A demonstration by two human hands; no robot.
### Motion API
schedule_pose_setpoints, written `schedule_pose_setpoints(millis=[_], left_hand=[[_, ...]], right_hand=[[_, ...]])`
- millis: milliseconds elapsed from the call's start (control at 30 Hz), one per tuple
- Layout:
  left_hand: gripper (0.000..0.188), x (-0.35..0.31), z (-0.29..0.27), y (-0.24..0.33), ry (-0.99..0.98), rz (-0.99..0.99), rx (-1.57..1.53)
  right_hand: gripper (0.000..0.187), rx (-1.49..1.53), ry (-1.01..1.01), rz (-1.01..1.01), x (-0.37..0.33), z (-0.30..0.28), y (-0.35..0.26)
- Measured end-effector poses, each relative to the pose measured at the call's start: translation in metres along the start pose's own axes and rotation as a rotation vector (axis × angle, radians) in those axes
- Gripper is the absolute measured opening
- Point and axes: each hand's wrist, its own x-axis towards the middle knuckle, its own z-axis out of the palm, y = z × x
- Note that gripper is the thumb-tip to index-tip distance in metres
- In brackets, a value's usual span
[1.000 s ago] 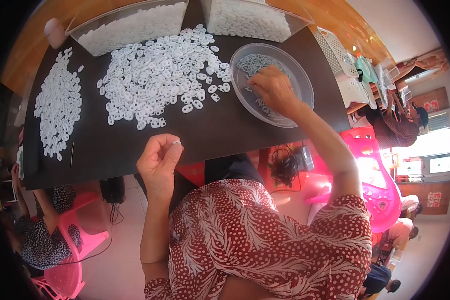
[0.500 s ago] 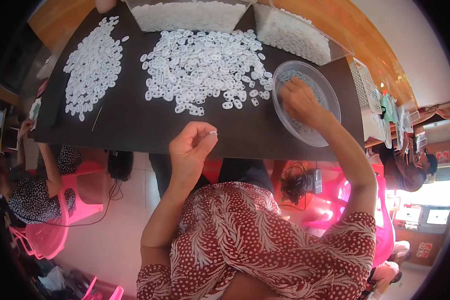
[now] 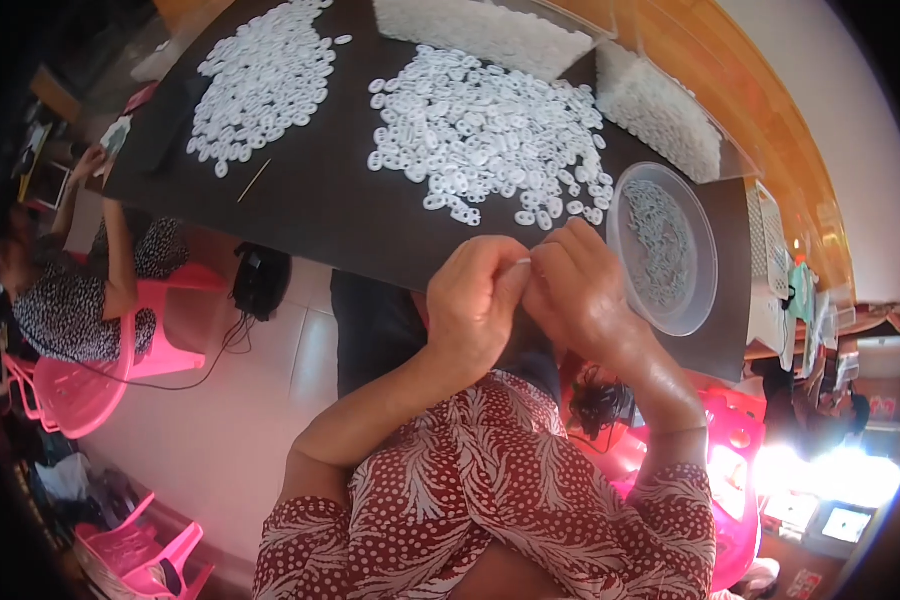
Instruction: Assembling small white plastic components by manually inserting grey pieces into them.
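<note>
My left hand (image 3: 475, 300) and my right hand (image 3: 580, 285) meet in front of the table's near edge. A small white plastic piece (image 3: 524, 261) is pinched between my left thumb and fingers, one end pointing at my right fingertips. My right fingers are pressed together against it; anything between them is too small or hidden to make out. Beside my right hand stands a round clear plastic bowl (image 3: 711, 255) with many small grey metal pins (image 3: 655, 235). Beyond my hands spreads a heap of white oval pieces with holes (image 3: 480, 130).
A second heap of white ovals (image 3: 265, 75) lies on the dark table (image 3: 340, 185) at the left, near a thin stick (image 3: 254, 180). Clear boxes of white pieces (image 3: 490, 35) line the back. A white perforated basket (image 3: 767, 240) is at right. Another person (image 3: 75, 290) sits at left.
My right hand has left the bowl and come over to my left hand at the white piece. The view has turned, so the table appears shifted and tilted.
</note>
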Motion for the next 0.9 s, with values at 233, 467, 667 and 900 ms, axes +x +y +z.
schedule_pose_setpoints(millis=[233,467,667,900], left_hand=[[0.009,-0.007,-0.011,-0.012,0.138,-0.055,-0.075],[0.006,-0.008,-0.018,-0.009,0.144,-0.403,-0.458],[0.01,-0.001,-0.03,-0.005,0.122,-0.512,-0.811],[0.01,0.0,-0.049,-0.004,0.113,-0.479,-0.711]], right_hand=[[0.016,0.095,0.092,0.063,0.01,0.022,-0.014],[0.016,0.343,0.073,0.367,0.009,0.019,-0.028],[0.017,0.291,0.161,0.254,0.013,0.025,-0.032],[0.006,0.656,0.17,0.579,0.006,0.039,-0.028]])
